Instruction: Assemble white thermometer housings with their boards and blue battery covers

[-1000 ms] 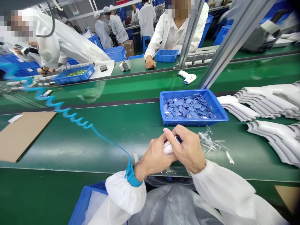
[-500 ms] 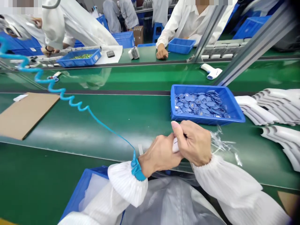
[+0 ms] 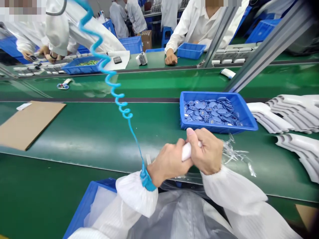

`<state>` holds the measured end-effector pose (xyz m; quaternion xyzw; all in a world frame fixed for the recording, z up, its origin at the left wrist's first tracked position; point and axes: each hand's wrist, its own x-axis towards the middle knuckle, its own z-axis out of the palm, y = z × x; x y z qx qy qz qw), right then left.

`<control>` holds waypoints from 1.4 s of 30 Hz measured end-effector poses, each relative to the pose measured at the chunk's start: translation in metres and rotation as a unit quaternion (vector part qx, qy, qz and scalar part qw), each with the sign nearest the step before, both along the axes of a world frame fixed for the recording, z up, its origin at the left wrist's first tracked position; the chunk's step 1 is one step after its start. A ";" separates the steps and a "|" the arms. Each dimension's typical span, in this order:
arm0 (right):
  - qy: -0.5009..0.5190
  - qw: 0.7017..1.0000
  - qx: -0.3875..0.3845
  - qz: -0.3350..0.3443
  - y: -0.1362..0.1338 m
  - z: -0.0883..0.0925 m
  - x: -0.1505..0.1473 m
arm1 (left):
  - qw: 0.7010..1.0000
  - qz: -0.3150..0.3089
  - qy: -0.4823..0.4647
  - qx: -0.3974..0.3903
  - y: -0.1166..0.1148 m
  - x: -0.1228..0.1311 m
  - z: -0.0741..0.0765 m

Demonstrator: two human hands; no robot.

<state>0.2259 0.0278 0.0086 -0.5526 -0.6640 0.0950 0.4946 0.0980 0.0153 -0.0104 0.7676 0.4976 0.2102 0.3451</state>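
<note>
A smooth white plastic piece [image 3: 186,152] shows between my two hands above the front of the green work surface; most of it is hidden by my fingers. My left hand [image 3: 170,161] is wrapped round one end. My right hand [image 3: 208,151] is closed over the other end, thumb up along the top. A blue wrist strap [image 3: 147,182] with a coiled blue cord [image 3: 116,88] circles my left wrist. Just beyond my hands stands a blue tray [image 3: 216,128] of flat blue oval parts [image 3: 211,111]. Crumpled clear plastic scraps [image 3: 233,151] lie beside my right hand.
Rows of curved white shells [image 3: 294,116] lie at the right. A cardboard sheet [image 3: 32,122] is at the left. A metal post [image 3: 264,49] slants across the right. Co-workers sit across the green belt [image 3: 149,83]. A blue bin [image 3: 84,202] stands below my left arm.
More of the white piece shows between my hands, which have shifted slightly apart. The coiled cord has swung to the right. The white gun-shaped device on the far belt has moved right, partly behind the post.
</note>
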 end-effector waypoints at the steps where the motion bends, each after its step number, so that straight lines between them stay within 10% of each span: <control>1: 0.003 1.000 0.003 0.000 0.000 0.000 -0.001 | 0.999 -0.002 0.046 0.023 0.000 0.004 0.000; 6: -0.046 0.996 -0.056 0.055 0.013 0.008 0.022 | 0.994 -0.003 0.098 0.046 -0.004 0.002 0.007; 12: -0.276 0.936 -0.216 0.038 0.113 0.014 0.069 | 0.993 0.105 0.058 0.020 -0.002 -0.056 0.024; 19: -0.439 0.839 -0.286 0.147 0.178 -0.016 0.044 | 0.933 -0.050 0.334 0.126 0.015 -0.042 0.028; 26: -0.431 0.831 -0.292 0.195 0.172 -0.014 0.048 | 0.994 0.102 0.029 -0.026 0.018 -0.045 0.028; 30: -0.370 0.875 -0.258 0.175 0.157 0.005 0.056 | 0.945 0.142 -0.229 -0.187 0.016 -0.051 0.021; 36: -0.072 0.968 -0.204 0.126 0.083 0.031 0.060 | 0.905 0.128 -0.333 -0.230 0.011 -0.034 0.011; 42: 0.158 0.968 -0.177 0.087 0.017 0.013 0.032 | 0.863 0.110 -0.389 -0.304 0.014 -0.013 0.019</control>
